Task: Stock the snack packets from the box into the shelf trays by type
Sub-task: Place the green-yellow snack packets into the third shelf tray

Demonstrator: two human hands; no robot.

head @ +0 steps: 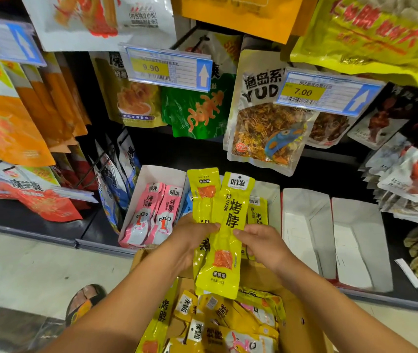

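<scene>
My left hand (190, 238) grips a small stack of long yellow snack packets (228, 225), thumb across the front one. My right hand (261, 244) pinches the right edge of that same front packet. The packets stand upright above the cardboard box (297, 324), which holds several more yellow packets (218, 317) and a pink one. Behind them, a white shelf tray (271, 194) holds yellow packets (257, 212). To its left, another white tray (152, 173) holds pink packets (152, 215).
Two white trays (304, 225) (355, 238) with nothing in them stand on the shelf at right. Hanging snack bags and price tags (167, 68) crowd the shelf above. A sandalled foot (83, 301) stands on the pale floor at lower left.
</scene>
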